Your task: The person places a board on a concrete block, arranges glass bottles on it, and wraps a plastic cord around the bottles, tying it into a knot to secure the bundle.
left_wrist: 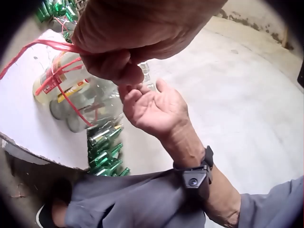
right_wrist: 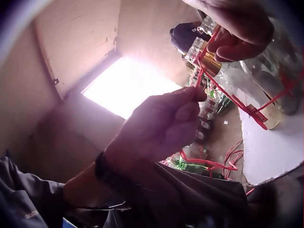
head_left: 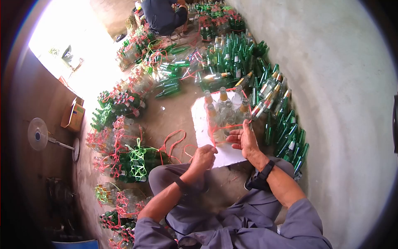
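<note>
A bundle of several clear glass bottles (head_left: 227, 113) stands upright on a white board (head_left: 200, 128), with red plastic twine (right_wrist: 228, 93) running around and across it. At the near left of the bundle my left hand (head_left: 202, 158) pinches the twine between thumb and curled fingers; in the left wrist view a tail of twine (left_wrist: 57, 45) trails from this hand. My right hand (head_left: 247, 143) is at the near right side of the bottles, palm turned toward the left hand, thumb up and fingers loosely extended beside the twine. Twine stretches from the left hand toward the right fingers (right_wrist: 237, 47).
Loose green bottles (head_left: 286, 139) lie piled along the right wall. Tied bundles (head_left: 118, 103) line the left side, with loose red twine (head_left: 172, 141) on the floor. A standing fan (head_left: 38, 134) and cardboard box (head_left: 74, 115) are farther left. Another person (head_left: 159, 16) sits at the back.
</note>
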`<state>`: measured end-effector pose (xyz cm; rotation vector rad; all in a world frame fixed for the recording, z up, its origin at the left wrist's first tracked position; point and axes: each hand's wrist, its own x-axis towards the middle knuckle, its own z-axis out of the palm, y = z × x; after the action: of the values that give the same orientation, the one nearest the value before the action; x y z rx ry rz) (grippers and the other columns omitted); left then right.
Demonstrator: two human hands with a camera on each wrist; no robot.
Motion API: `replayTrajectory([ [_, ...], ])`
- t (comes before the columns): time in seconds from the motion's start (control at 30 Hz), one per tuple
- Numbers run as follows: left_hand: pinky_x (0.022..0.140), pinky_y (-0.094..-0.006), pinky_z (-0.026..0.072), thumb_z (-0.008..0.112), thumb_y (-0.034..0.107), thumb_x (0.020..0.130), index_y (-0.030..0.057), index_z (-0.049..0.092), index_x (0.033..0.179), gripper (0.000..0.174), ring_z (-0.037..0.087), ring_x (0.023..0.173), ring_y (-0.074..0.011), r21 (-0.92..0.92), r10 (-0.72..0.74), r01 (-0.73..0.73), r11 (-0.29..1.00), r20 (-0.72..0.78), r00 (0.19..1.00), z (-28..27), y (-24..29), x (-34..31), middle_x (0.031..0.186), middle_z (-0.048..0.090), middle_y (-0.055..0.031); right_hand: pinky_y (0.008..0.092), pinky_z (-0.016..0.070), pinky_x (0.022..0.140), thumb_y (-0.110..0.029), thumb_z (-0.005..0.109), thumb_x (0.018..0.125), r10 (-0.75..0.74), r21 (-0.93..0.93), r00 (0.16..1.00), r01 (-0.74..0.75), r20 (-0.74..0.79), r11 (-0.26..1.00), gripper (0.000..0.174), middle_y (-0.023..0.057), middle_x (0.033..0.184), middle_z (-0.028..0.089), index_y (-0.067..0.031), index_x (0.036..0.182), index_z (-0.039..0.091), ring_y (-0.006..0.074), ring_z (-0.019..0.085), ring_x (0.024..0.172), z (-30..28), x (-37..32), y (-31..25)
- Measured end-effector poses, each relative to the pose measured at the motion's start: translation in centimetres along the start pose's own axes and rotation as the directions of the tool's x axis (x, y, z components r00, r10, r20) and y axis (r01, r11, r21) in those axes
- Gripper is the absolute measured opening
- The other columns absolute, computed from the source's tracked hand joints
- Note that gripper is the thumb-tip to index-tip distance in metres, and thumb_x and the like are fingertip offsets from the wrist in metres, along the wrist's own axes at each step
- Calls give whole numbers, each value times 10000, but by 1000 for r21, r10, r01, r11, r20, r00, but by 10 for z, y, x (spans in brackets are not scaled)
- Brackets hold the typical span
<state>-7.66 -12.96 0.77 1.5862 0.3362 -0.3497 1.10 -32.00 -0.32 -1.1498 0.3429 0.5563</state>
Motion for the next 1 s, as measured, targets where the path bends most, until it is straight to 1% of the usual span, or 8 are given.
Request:
replayTrajectory([
  [0.13, 385, -235, 309, 525, 218, 1035, 28, 604, 943, 225, 444, 416, -74, -102, 22, -14, 995, 77, 997, 20, 4, -13, 556, 503, 19, 282, 524, 556, -500, 610, 942, -96, -297, 976, 153, 198, 943, 537, 102, 835, 709, 29, 984, 696, 154, 663, 662, 17, -5, 15],
  [0.37, 668, -246, 499, 518, 164, 1030, -5, 636, 993, 209, 612, 732, -87, 17, 21, -29, 999, 354, 935, 37, -27, -33, 809, 646, -19, 240, 456, 499, -245, 586, 980, -97, -439, 922, 269, 376, 857, 303, 49, 649, 654, 26, 895, 692, 83, 569, 530, 35, -10, 29],
  [0.43, 811, -257, 502, 522, 109, 1014, -47, 662, 1030, 210, 618, 892, -83, 205, 163, -198, 959, 172, 971, 30, -33, -26, 926, 680, -35, 242, 471, 512, -201, 551, 982, -142, -507, 905, 349, 402, 788, 278, 54, 614, 646, 24, 895, 690, 91, 579, 532, 33, -6, 33],
  [0.47, 850, -266, 484, 538, 67, 986, -72, 683, 1010, 202, 597, 933, -78, -51, 50, -50, 997, 1, 999, 32, -36, -19, 966, 684, -33, 247, 477, 517, -204, 549, 982, -199, -497, 891, 400, 408, 770, 278, 59, 606, 647, 20, 902, 694, 102, 581, 526, 31, 0, 41],
  [0.5, 816, -250, 479, 559, 62, 971, -80, 688, 1032, 202, 600, 890, -87, -169, 238, -227, 959, 47, 970, 18, -45, -3, 954, 688, -34, 251, 483, 523, -207, 548, 982, -256, -486, 873, 450, 414, 749, 278, 63, 598, 648, 16, 909, 698, 113, 584, 520, 30, 3, 45],
  [0.57, 789, -239, 476, 580, 74, 953, -71, 687, 1010, 189, 602, 857, -90, 79, 143, -142, 987, -1, 990, 1, -28, 3, 919, 693, -36, 278, 497, 530, -228, 545, 976, -241, -507, 879, 441, 412, 741, 298, 66, 591, 649, 11, 886, 698, 135, 613, 526, 30, -2, 32],
  [0.63, 771, -248, 478, 608, 113, 938, -62, 685, 971, 194, 605, 835, -90, 32, 151, -149, 988, -95, 984, -5, -8, 7, 868, 693, -46, 311, 519, 561, -255, 541, 972, -285, -672, 891, 454, 353, 586, 329, 79, 590, 657, 11, 844, 685, 153, 651, 549, 28, -5, 26],
  [1.0, 699, -333, 568, 611, 121, 919, -9, 479, 1127, 279, 667, 841, -214, -314, 108, -176, 933, -221, 969, 8, 35, 45, 945, 632, -131, 414, 537, 617, -185, 558, 920, -198, -692, 888, 449, 415, 565, 219, 131, 593, 657, -40, 853, 709, 261, 685, 582, 28, -6, 35],
])
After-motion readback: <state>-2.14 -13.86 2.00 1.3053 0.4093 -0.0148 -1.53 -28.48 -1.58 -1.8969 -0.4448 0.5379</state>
